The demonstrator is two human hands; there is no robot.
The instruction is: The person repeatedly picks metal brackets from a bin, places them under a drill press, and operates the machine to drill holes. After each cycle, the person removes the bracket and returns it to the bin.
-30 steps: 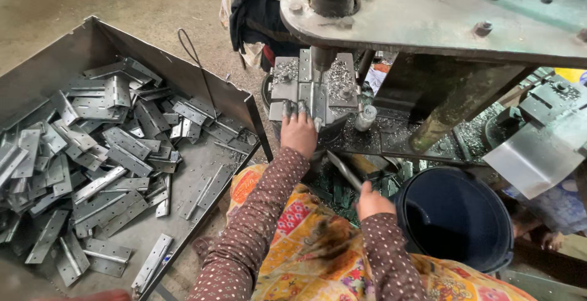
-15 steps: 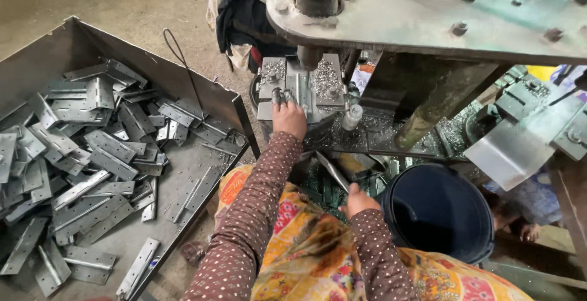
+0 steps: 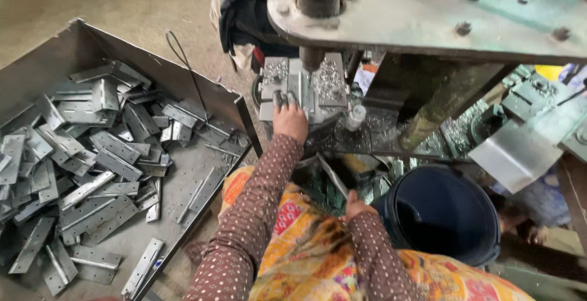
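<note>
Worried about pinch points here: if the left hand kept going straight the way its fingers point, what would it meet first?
Probably the press punch above the die block; the left hand already rests on that block.

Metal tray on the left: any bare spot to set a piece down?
Yes: the metal tray has bare floor along its near right edge, between the hinge plates and the rim. Its left and middle are piled. The left hand crowds the press bed.

Press ram (image 3: 313,56) close above die block (image 3: 302,87)
</note>
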